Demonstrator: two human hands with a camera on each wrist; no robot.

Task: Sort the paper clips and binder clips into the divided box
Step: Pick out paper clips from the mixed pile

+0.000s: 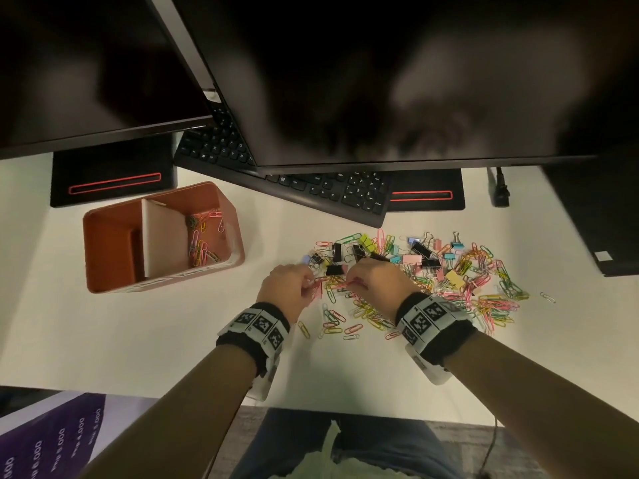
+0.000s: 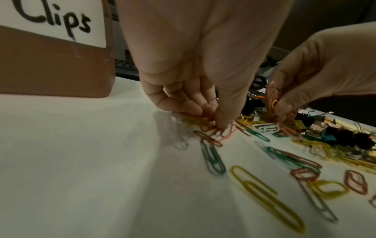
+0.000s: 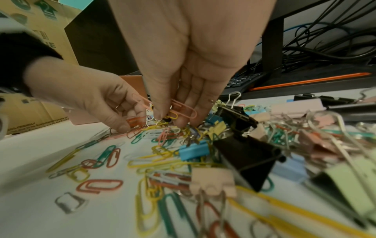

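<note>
The mixed pile (image 1: 425, 281) lies on the white table (image 1: 121, 340), right of centre, paper clips (image 1: 333, 321) spilling toward the near-left edge and binder clips (image 1: 423, 252) clustered along the far side. The box (image 1: 103, 236) stands well apart to the left; its right compartment already holds some paper clips, and the left one looks empty as far as can be seen. Both hands work the near-left fringe of the pile. The left hand (image 1: 288, 288) curls its fingertips down onto a tangle of red and yellow clips, pinching them against the table. The right hand (image 3: 183, 90) pinches a pink clip (image 3: 184, 109) and a small yellow one between thumb and fingers, just above the heap. Paper clips look light, thin and springy, with a smooth coating, so they will likely slip and hook into one another; taking them by the flat of the loop, thumb against finger, and lifting slowly should shake off hangers-on. Flat ones on the table may need a nail under the edge. Binder clips are stiffer and bulkier, best taken across the folded body, not by the loose wire handles, which swing.
</note>
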